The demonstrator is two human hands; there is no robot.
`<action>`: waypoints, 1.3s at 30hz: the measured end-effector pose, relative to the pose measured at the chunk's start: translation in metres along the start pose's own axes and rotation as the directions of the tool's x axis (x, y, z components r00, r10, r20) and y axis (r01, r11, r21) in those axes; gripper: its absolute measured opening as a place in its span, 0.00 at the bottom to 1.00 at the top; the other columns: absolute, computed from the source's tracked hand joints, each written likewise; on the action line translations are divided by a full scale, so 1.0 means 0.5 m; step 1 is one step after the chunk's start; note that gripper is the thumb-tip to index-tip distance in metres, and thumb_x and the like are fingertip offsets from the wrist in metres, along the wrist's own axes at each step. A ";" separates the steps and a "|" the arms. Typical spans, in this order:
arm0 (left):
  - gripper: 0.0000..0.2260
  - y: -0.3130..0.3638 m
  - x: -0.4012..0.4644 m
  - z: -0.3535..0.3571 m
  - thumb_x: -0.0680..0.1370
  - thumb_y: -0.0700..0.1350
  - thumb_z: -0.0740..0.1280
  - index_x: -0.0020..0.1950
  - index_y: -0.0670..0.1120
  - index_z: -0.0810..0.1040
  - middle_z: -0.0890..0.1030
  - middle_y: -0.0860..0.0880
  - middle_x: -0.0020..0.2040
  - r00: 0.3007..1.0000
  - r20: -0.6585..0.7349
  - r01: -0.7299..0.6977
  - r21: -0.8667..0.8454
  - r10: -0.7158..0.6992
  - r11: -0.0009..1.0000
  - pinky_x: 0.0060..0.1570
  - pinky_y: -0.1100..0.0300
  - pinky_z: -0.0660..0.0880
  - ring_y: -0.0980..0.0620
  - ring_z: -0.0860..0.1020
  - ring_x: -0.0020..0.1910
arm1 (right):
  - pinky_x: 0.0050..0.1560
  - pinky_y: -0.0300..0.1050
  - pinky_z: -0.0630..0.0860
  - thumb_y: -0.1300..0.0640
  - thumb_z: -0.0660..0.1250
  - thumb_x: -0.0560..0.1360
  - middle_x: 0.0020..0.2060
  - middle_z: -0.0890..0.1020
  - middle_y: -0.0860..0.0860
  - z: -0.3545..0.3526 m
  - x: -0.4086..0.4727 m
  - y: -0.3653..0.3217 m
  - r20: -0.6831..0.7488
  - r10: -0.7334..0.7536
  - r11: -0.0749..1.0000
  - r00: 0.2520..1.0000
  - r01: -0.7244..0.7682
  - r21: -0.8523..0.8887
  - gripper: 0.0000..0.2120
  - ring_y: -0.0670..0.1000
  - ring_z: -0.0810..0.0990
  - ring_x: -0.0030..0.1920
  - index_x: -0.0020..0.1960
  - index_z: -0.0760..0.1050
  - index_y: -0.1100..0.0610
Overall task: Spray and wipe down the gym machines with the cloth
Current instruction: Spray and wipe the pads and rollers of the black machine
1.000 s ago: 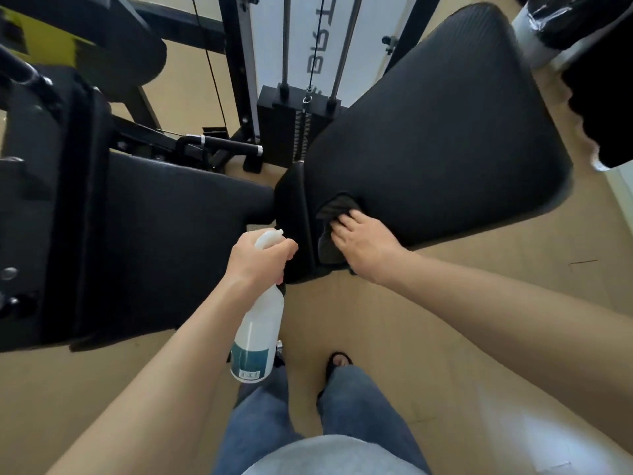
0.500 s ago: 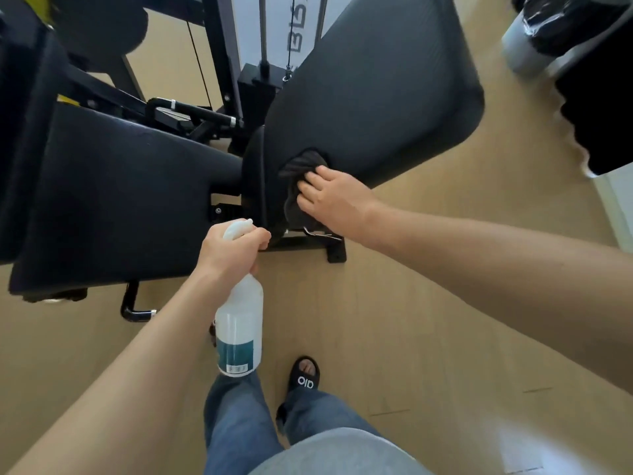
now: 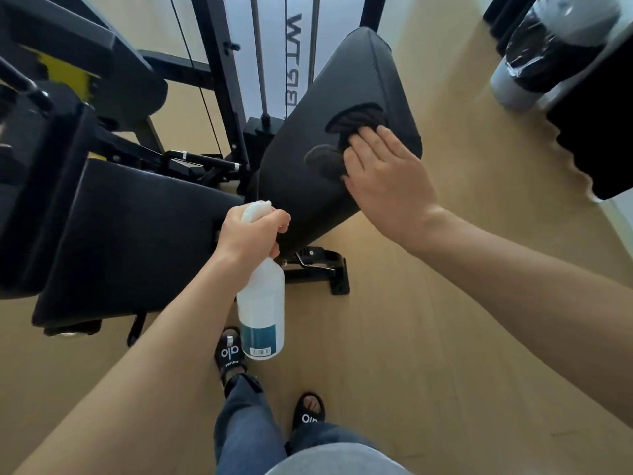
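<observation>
A black padded seat point(image 3: 359, 77) of the gym machine slopes up in the middle of the view. On it lies a dark cloth point(image 3: 346, 135), crumpled under my fingertips. My right hand point(image 3: 387, 180) presses the cloth flat against the pad with straight fingers. My left hand point(image 3: 251, 233) grips the neck of a white spray bottle point(image 3: 262, 313), which hangs down near the pad's lower end. The bottle carries a teal label near its base.
A second black pad point(image 3: 130, 234) lies at the left, joined to the frame and weight stack point(image 3: 260, 128) behind. The machine's black foot point(image 3: 322, 272) sits on the wooden floor. A wrapped grey object point(image 3: 548, 49) stands at the top right. My sandalled feet point(image 3: 231, 354) are below.
My right hand has slid the cloth from the pad's lower left edge up toward its middle. The left hand keeps hold of the bottle. My view has shifted.
</observation>
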State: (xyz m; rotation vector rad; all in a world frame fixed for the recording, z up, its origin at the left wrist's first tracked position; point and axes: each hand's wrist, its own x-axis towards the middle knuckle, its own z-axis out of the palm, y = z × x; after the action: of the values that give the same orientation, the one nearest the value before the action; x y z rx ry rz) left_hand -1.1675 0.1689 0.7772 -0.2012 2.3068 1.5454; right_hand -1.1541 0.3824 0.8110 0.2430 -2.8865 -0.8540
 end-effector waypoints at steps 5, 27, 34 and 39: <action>0.09 -0.007 0.037 -0.039 0.80 0.44 0.70 0.49 0.37 0.82 0.81 0.44 0.43 0.999 -0.015 0.033 -0.003 -0.033 0.999 0.39 0.57 0.77 0.52 0.75 0.31 | 0.81 0.57 0.42 0.51 0.43 0.84 0.82 0.50 0.59 -0.045 0.128 0.000 0.348 0.090 0.994 0.933 -0.061 -0.094 0.30 0.59 0.46 0.82 0.82 0.47 0.63; 0.10 -0.265 0.363 -0.218 0.78 0.42 0.69 0.39 0.39 0.76 0.74 0.47 0.32 0.941 0.047 0.337 -0.001 -0.336 0.942 0.31 0.59 0.71 0.50 0.74 0.31 | 0.81 0.53 0.41 0.47 0.43 0.85 0.82 0.47 0.55 0.274 0.396 -0.451 0.645 -0.533 0.815 0.548 0.538 0.216 0.30 0.55 0.43 0.82 0.83 0.46 0.59; 0.08 -0.241 0.402 -0.188 0.76 0.42 0.68 0.38 0.43 0.73 0.71 0.48 0.30 0.921 0.066 0.386 -0.012 -0.384 0.923 0.36 0.55 0.70 0.50 0.73 0.28 | 0.81 0.52 0.45 0.47 0.45 0.85 0.82 0.52 0.54 0.274 0.512 -0.317 0.552 -0.476 0.867 0.685 0.469 0.167 0.29 0.53 0.49 0.82 0.83 0.51 0.59; 0.08 -0.229 0.442 -0.147 0.75 0.43 0.68 0.38 0.42 0.75 0.75 0.46 0.34 0.900 0.022 0.435 -0.062 -0.434 0.898 0.38 0.53 0.72 0.50 0.75 0.29 | 0.76 0.51 0.58 0.48 0.48 0.83 0.78 0.65 0.53 0.313 0.613 -0.281 0.516 -0.404 0.905 0.755 0.413 0.105 0.27 0.54 0.62 0.77 0.79 0.63 0.57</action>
State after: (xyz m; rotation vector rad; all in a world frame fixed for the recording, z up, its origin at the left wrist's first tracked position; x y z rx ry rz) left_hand -1.3523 0.0738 0.6218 -0.6781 2.0214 1.3816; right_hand -1.4628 0.2913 0.6251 0.7847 -3.3970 -1.1719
